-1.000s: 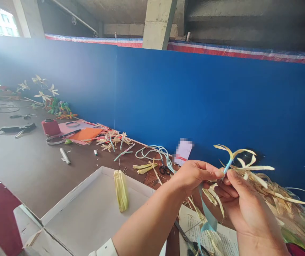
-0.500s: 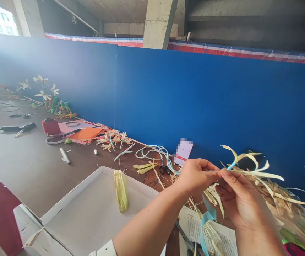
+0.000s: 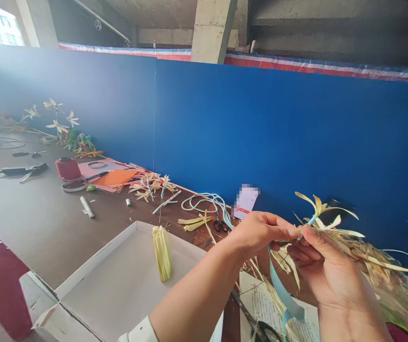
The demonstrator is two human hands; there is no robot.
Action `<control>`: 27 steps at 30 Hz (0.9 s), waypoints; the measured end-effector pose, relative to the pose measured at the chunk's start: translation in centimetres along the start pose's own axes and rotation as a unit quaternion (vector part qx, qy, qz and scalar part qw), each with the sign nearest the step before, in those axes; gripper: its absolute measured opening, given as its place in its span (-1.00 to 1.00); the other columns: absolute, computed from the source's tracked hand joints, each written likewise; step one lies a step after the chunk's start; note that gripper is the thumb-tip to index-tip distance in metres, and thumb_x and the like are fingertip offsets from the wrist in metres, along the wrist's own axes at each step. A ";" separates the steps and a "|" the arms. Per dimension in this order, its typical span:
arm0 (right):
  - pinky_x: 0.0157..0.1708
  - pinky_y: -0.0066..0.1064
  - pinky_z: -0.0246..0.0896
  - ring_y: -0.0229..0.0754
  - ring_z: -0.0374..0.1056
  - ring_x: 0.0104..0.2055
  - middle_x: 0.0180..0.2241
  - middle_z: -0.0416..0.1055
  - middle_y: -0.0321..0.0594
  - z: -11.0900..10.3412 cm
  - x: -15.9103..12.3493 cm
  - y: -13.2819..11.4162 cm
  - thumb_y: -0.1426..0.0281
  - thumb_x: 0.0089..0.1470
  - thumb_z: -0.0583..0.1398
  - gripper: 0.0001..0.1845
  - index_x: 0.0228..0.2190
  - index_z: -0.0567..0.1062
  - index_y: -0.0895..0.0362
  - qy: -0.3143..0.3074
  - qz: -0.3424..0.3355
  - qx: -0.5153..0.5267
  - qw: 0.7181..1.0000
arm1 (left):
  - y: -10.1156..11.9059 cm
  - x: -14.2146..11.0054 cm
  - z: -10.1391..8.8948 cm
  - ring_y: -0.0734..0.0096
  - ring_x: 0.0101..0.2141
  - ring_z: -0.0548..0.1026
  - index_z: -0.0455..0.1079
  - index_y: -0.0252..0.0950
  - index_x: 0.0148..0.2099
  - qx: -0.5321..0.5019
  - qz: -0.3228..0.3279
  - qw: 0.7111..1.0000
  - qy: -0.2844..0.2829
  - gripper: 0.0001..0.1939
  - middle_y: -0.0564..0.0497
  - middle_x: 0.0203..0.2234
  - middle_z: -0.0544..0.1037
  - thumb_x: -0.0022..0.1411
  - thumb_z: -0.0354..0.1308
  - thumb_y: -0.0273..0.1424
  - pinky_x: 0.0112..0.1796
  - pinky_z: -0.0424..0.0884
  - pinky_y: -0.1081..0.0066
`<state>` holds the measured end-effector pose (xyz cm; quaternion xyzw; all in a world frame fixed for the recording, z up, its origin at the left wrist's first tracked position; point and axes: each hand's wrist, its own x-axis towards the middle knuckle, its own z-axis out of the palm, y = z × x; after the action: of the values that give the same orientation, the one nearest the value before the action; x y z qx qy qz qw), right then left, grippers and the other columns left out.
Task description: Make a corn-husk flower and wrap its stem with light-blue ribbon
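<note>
My left hand (image 3: 260, 232) and my right hand (image 3: 327, 275) meet at the lower right, both pinched on the stem of a small straw flower (image 3: 323, 213). Its pale yellow petals fan out above my fingertips. A light blue tape strip (image 3: 284, 294) wraps the stem and trails down below my hands. A heap of loose dried straw (image 3: 378, 270) lies just behind and to the right of my right hand.
A white shallow box (image 3: 111, 294) holding a folded husk bundle (image 3: 162, 254) sits at the lower left. Black scissors (image 3: 220, 225), pale blue cord (image 3: 207, 202), finished straw flowers (image 3: 152, 185), orange paper (image 3: 114, 178) and a red spool (image 3: 67, 168) lie along the blue partition (image 3: 260, 137).
The flower has turned in my fingers and its petals have shifted. The blue tape strip has swung lower and to the right. Both hands stay in nearly the same place.
</note>
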<state>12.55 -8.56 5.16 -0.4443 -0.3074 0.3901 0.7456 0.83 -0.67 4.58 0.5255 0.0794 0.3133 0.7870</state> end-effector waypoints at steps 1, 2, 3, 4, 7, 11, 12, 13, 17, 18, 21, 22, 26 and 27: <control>-0.72 -0.52 0.06 -0.39 0.05 -0.64 -0.65 0.24 -0.36 0.0 0.0 0.0 0.36 -0.27 0.39 -0.82 -0.59 0.49 0.11 -0.003 -0.001 0.002 1.000 | 0.0 0.0 0.0 0.63 -0.51 0.29 0.44 -0.40 -0.40 -0.004 -0.006 1.000 0.001 -0.56 0.02 -0.47 0.44 -0.29 0.39 -0.17 -0.51 0.14 0.53; -0.71 -0.52 0.08 -0.39 0.05 -0.64 -0.65 0.23 -0.37 0.0 -0.1 0.1 0.35 -0.26 0.39 -0.82 -0.60 0.48 0.11 -0.007 0.001 0.004 1.000 | 0.1 0.0 0.0 0.62 -0.50 0.30 0.44 -0.40 -0.40 -0.009 -0.010 1.000 0.001 -0.56 0.01 -0.46 0.44 -0.29 0.39 -0.18 -0.51 0.14 0.53; -0.70 -0.51 0.11 -0.39 0.07 -0.64 -0.65 0.22 -0.37 0.0 -0.1 0.2 0.35 -0.25 0.39 -0.82 -0.60 0.48 0.10 -0.011 0.004 0.007 1.000 | 0.1 0.0 0.0 0.61 -0.50 0.30 0.44 -0.40 -0.40 -0.013 -0.012 1.000 0.000 -0.56 0.01 -0.45 0.45 -0.30 0.39 -0.18 -0.52 0.14 0.53; -0.68 -0.52 0.12 -0.39 0.08 -0.64 -0.65 0.21 -0.37 0.0 -0.1 0.2 0.34 -0.25 0.38 -0.82 -0.60 0.48 0.11 -0.012 0.006 0.008 1.000 | 0.1 0.0 0.0 0.61 -0.50 0.30 0.44 -0.40 -0.41 -0.017 -0.011 1.000 -0.002 -0.56 0.01 -0.45 0.45 -0.30 0.39 -0.18 -0.52 0.14 0.53; -0.66 -0.55 0.14 -0.40 0.12 -0.61 -0.63 0.26 -0.35 0.1 0.0 0.5 0.33 -0.27 0.40 -0.80 -0.60 0.48 0.12 0.002 0.001 0.007 1.000 | -0.1 0.1 -0.1 0.62 -0.52 0.29 0.43 -0.40 -0.42 -0.017 -0.003 1.000 0.001 -0.57 0.04 -0.49 0.43 -0.29 0.39 -0.18 -0.52 0.14 0.52; -0.64 -0.55 0.17 -0.34 0.23 -0.53 -0.53 0.37 -0.28 0.4 -0.1 0.8 0.34 -0.32 0.42 -0.77 -0.61 0.48 0.13 0.034 -0.007 0.012 0.999 | -0.4 0.2 0.0 0.64 -0.54 0.28 0.41 -0.39 -0.44 -0.004 0.001 1.000 0.021 -0.58 0.06 -0.49 0.44 -0.27 0.38 -0.18 -0.51 0.17 0.51; -0.66 -0.56 0.14 -0.35 0.21 -0.53 -0.54 0.36 -0.28 0.6 -0.2 0.8 0.34 -0.33 0.42 -0.76 -0.61 0.47 0.13 0.036 -0.008 0.017 0.999 | -0.4 0.2 0.0 0.64 -0.54 0.29 0.40 -0.39 -0.45 -0.002 -0.001 1.000 0.023 -0.58 0.06 -0.50 0.43 -0.27 0.39 -0.18 -0.50 0.17 0.51; -0.68 -0.58 0.11 -0.37 0.18 -0.55 -0.55 0.33 -0.30 0.7 -0.2 0.9 0.35 -0.32 0.41 -0.76 -0.61 0.47 0.15 0.037 -0.007 0.024 0.999 | -0.5 0.3 0.0 0.63 -0.54 0.29 0.40 -0.39 -0.45 0.000 -0.003 1.000 0.024 -0.58 0.06 -0.50 0.43 -0.27 0.39 -0.17 -0.50 0.18 0.51; -0.76 -0.64 -0.07 -0.49 -0.09 -0.64 -0.63 0.12 -0.40 1.0 -0.5 0.9 0.40 -0.29 0.40 -0.76 -0.62 0.44 0.19 0.041 0.003 0.062 0.997 | -0.8 0.5 -0.2 0.60 -0.53 0.28 0.40 -0.40 -0.45 0.017 -0.013 0.999 0.028 -0.57 0.06 -0.54 0.41 -0.28 0.38 -0.17 -0.51 0.15 0.50; -0.76 -0.65 -0.10 -0.49 -0.14 -0.64 -0.64 0.08 -0.42 1.0 -0.5 1.0 0.41 -0.29 0.40 -0.78 -0.60 0.45 0.20 0.040 0.005 0.066 0.997 | -0.8 0.6 -0.2 0.60 -0.53 0.27 0.41 -0.40 -0.44 0.022 -0.015 0.999 0.029 -0.57 0.05 -0.54 0.40 -0.27 0.38 -0.16 -0.52 0.15 0.50; -0.77 -0.64 -0.13 -0.48 -0.19 -0.63 -0.63 0.04 -0.42 0.9 -0.5 1.0 0.42 -0.28 0.39 -0.80 -0.55 0.49 0.21 0.030 0.006 0.059 0.998 | -1.1 0.7 -0.3 0.62 -0.54 0.26 0.42 -0.40 -0.42 0.030 -0.012 0.999 0.032 -0.57 0.05 -0.53 0.40 -0.26 0.38 -0.16 -0.52 0.15 0.51; -0.77 -0.64 -0.14 -0.47 -0.18 -0.62 -0.63 0.04 -0.41 0.8 -0.5 1.0 0.42 -0.27 0.39 -0.80 -0.54 0.50 0.21 0.028 0.005 0.055 0.998 | -1.1 0.7 -0.3 0.62 -0.54 0.26 0.41 -0.40 -0.42 0.030 -0.009 0.999 0.030 -0.57 0.05 -0.52 0.40 -0.26 0.38 -0.16 -0.52 0.16 0.51; -0.76 -0.65 -0.12 -0.48 -0.14 -0.61 -0.60 0.05 -0.41 1.0 -0.5 1.0 0.40 -0.26 0.39 -0.79 -0.52 0.50 0.22 0.037 0.006 0.062 0.997 | -1.1 0.6 0.0 0.65 -0.57 0.24 0.39 -0.39 -0.42 0.034 0.012 0.999 0.030 -0.57 0.08 -0.55 0.38 -0.24 0.37 -0.16 -0.53 0.14 0.53; -0.75 -0.65 -0.12 -0.48 -0.13 -0.61 -0.60 0.04 -0.41 1.0 -0.5 1.0 0.40 -0.25 0.39 -0.78 -0.50 0.50 0.22 0.040 0.007 0.065 0.997 | -1.0 0.6 0.1 0.66 -0.58 0.23 0.39 -0.39 -0.41 0.038 0.015 0.998 0.039 -0.57 0.09 -0.57 0.37 -0.23 0.37 -0.16 -0.53 0.13 0.53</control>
<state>11.13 -8.28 4.65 -0.4123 -0.2481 0.3967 0.7817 1.77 -0.69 3.86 0.5438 0.1144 0.3419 0.7578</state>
